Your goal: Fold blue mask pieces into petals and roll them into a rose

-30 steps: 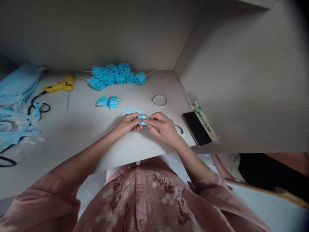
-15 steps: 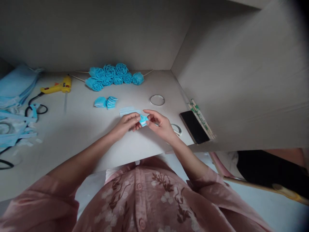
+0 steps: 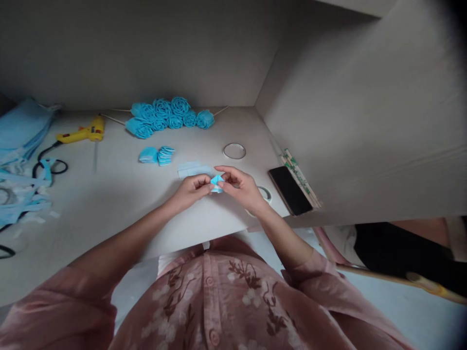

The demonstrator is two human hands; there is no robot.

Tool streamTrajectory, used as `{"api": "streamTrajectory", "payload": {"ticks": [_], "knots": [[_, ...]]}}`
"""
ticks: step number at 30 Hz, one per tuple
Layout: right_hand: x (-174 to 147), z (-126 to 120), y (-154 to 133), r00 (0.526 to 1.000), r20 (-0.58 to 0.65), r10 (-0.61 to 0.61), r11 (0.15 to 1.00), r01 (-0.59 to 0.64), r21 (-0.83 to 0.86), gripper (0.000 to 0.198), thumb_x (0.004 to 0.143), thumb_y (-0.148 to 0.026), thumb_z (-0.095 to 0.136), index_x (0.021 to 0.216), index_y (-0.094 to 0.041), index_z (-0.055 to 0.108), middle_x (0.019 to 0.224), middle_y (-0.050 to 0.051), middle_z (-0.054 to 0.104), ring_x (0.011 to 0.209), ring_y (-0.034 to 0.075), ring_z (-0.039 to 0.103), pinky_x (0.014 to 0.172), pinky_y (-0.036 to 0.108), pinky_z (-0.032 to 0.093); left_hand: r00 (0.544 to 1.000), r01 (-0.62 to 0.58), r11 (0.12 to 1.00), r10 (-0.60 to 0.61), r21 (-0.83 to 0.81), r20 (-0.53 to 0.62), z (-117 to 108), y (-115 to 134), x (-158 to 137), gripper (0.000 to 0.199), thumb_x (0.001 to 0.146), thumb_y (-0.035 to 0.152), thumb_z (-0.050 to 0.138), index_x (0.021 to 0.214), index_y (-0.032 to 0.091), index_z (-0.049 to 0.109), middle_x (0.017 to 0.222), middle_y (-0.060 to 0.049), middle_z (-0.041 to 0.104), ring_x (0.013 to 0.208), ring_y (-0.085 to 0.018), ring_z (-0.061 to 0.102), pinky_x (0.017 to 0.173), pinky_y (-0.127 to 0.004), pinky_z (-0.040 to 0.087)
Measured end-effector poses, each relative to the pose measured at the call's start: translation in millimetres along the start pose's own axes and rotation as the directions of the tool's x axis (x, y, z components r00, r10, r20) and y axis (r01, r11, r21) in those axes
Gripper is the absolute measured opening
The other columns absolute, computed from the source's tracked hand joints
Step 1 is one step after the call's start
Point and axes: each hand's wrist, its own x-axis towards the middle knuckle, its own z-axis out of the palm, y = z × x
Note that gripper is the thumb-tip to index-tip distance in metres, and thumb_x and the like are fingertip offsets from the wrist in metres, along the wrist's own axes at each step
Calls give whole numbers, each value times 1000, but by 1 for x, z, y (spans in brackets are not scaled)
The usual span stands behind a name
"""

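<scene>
Between my two hands is a small folded piece of blue mask fabric (image 3: 217, 183), with a pointed top and a pale strip low on its front. My left hand (image 3: 193, 189) pinches its left side with thumb and curled fingers. The thumb and fingers of my right hand (image 3: 241, 187) close on its right side, while the index finger stretches over the top. Just behind my left hand a flat blue fabric piece (image 3: 193, 169) lies on the table. Farther back left are two small stacks of folded blue pieces (image 3: 148, 155), (image 3: 166, 155).
Several blue fabric roses (image 3: 175, 121) on sticks lie at the back. A yellow glue gun (image 3: 82, 132) and blue scraps (image 3: 25, 194) are on the left. A metal ring (image 3: 234, 150), a tape roll (image 3: 264, 194), a phone (image 3: 291, 191) and wrapped sticks (image 3: 301, 177) lie right.
The folded piece has turned more upright, its point now facing up. My left fingers have curled in closer around its edge. The whole view has shifted slightly.
</scene>
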Motion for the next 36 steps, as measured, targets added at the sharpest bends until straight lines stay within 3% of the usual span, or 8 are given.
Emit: {"api": "streamTrajectory", "payload": {"ticks": [4, 7, 12, 17, 20, 28, 36], "knots": [[1, 6, 0, 998, -66, -6, 1000, 5, -7, 34, 85, -30, 64, 118, -21, 65, 83, 0, 65, 74, 11, 59, 70, 26, 51, 1000, 23, 1000, -23, -6, -10, 2, -1, -1, 33, 79, 49, 65, 75, 16, 64, 70, -2, 65, 56, -9, 49, 52, -21, 38], [1, 0, -4, 993, -112, -20, 998, 13, -56, 32, 90, -34, 60, 118, -20, 66, 82, 1, 67, 73, 12, 61, 70, 26, 51, 996, 30, 999, -33, -37, -80, 2, -2, 0, 32, 75, 47, 69, 71, 16, 65, 67, -2, 66, 55, -9, 50, 52, -22, 38], [-6, -34, -3, 959, -258, -119, 935, 21, -354, 28, 93, -32, 55, 115, -21, 68, 90, 3, 73, 78, 14, 66, 75, 28, 52, 977, 34, 993, -57, -116, -204, 0, -1, 2, 30, 73, 43, 71, 65, 16, 63, 63, -2, 65, 54, -9, 52, 51, -22, 38], [-24, -51, 12, 979, -65, -195, 700, 93, -708, 19, 92, -20, 57, 105, -18, 72, 96, 7, 74, 87, 19, 66, 79, 32, 51, 982, 19, 996, -36, -92, -188, -1, 0, 3, 30, 76, 42, 69, 63, 15, 67, 61, -2, 63, 53, -9, 50, 50, -22, 37], [-31, -46, 18, 982, -31, -187, 653, 100, -751, 16, 91, -20, 61, 102, -18, 72, 92, 7, 73, 86, 20, 65, 78, 32, 50, 982, 18, 996, -34, -86, -188, -1, -2, 4, 29, 77, 41, 68, 64, 15, 67, 59, -1, 61, 52, -8, 49, 50, -22, 36], [-25, -32, 31, 973, -111, -200, 682, 57, -729, 14, 92, -20, 57, 93, -19, 70, 88, 6, 73, 80, 17, 64, 74, 29, 46, 985, 33, 995, -48, -93, -167, 1, -3, 5, 28, 77, 41, 68, 66, 16, 65, 65, -2, 63, 55, -9, 51, 50, -21, 38], [-21, -35, 38, 976, -210, -65, 772, -84, -630, 12, 91, -25, 55, 89, -20, 66, 78, 2, 71, 68, 15, 61, 67, 26, 42, 989, 98, 982, -115, -160, -95, -1, -8, 5, 34, 81, 45, 66, 66, 15, 66, 60, -1, 60, 52, -8, 50, 50, -20, 38]]}}
